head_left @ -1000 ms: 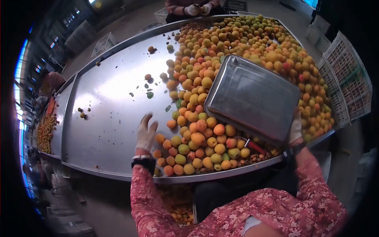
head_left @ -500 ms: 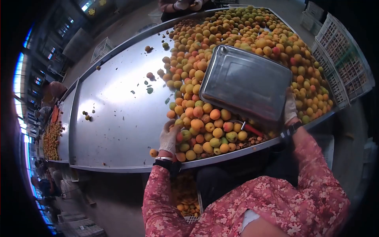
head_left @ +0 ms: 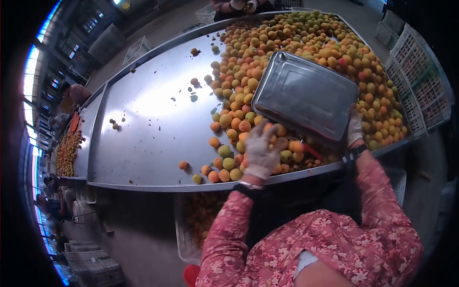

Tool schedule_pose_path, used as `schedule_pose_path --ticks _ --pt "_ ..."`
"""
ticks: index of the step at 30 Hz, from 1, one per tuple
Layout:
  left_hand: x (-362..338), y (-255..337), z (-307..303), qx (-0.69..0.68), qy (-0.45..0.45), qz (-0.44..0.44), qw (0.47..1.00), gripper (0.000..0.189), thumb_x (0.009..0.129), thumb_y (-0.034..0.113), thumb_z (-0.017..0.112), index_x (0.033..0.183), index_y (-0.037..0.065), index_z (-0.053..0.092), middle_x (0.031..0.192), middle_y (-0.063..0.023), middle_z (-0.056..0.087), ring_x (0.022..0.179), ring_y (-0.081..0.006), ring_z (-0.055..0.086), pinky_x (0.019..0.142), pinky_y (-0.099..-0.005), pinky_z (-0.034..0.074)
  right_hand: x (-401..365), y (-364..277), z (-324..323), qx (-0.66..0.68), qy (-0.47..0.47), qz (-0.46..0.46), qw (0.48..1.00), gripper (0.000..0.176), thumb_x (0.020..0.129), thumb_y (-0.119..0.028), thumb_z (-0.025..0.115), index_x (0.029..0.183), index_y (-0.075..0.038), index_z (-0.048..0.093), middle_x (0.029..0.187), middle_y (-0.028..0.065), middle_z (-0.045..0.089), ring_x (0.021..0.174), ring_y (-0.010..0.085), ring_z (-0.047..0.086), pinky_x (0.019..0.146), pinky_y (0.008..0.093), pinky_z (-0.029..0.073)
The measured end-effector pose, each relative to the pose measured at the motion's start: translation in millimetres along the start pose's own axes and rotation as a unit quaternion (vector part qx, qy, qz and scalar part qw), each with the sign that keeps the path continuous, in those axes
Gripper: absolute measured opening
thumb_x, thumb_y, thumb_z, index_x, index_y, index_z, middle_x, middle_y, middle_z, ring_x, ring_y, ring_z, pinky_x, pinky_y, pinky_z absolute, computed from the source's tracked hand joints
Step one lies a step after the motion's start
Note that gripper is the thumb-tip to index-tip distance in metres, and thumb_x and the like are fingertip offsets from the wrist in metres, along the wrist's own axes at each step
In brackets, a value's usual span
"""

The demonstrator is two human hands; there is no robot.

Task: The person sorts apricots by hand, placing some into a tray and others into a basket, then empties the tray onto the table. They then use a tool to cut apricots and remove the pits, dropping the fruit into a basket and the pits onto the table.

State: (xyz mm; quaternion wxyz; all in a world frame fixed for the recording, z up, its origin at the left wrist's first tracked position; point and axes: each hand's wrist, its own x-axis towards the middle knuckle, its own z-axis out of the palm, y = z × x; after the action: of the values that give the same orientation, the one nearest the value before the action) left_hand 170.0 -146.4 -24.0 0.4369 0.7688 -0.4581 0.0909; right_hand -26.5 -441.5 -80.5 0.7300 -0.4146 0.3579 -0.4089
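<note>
My left hand (head_left: pixel 262 150), in a pale work glove, lies over the apricots (head_left: pixel 244 126) near the table's front edge, fingers spread among the fruit. My right hand (head_left: pixel 355 126), gloved too, grips the right edge of a rectangular stainless steel tray (head_left: pixel 306 93). That tray rests tilted on the heap, its underside facing up. Below its front edge is a red-handled tool (head_left: pixel 311 151), partly hidden. Small brown pieces (head_left: pixel 308 164) lie beside the tool.
A rimmed metal table (head_left: pixel 143 148) carries the heap, with scattered fruit and leaves on its left. White crates (head_left: pixel 420 76) stand at the right. A crate of fruit (head_left: pixel 184 234) sits below the front edge. Across the table is another person's gloved hand (head_left: pixel 251 5).
My left hand has moved right into the apricots, and some near the front left have shifted apart. My right hand keeps its hold on the tray. The view has shifted slightly.
</note>
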Motion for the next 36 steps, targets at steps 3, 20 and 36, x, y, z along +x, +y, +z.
schedule_pose_path --ticks 3,20,36 --pt "-3.3 -63.2 -65.3 0.188 0.024 0.028 0.981 0.047 0.071 0.031 0.075 0.113 0.014 0.064 0.129 -0.0182 0.054 0.110 -0.0365 0.054 0.095 -0.0443 0.042 0.2 0.3 0.7 -0.001 0.003 -0.001 1.000 0.070 0.084 -0.059 0.064 0.123 -0.002 0.056 0.112 0.0057 0.061 0.097 0.0178 0.059 0.087 0.0317 0.050" --pt "-70.8 -87.5 -131.7 0.217 -0.246 -0.298 0.897 0.073 0.073 0.045 0.073 0.131 0.006 0.055 0.114 -0.0213 0.059 0.107 -0.0373 0.058 0.093 -0.0427 0.047 -10.8 -20.9 9.9 0.080 -0.074 0.102 0.989 0.070 0.084 -0.057 0.065 0.130 -0.006 0.052 0.119 0.0084 0.061 0.106 0.0251 0.060 0.094 0.0388 0.048" --pt "-43.9 -111.8 -126.4 0.227 -0.344 -0.314 0.855 0.045 0.082 0.041 0.060 0.113 0.010 0.067 0.121 -0.0195 0.056 0.115 -0.0371 0.054 0.099 -0.0434 0.043 -5.9 -7.7 12.5 0.047 -0.053 0.057 0.996 0.066 0.092 -0.055 0.055 0.133 -0.004 0.050 0.125 0.0105 0.059 0.112 0.0279 0.057 0.100 0.0402 0.043"
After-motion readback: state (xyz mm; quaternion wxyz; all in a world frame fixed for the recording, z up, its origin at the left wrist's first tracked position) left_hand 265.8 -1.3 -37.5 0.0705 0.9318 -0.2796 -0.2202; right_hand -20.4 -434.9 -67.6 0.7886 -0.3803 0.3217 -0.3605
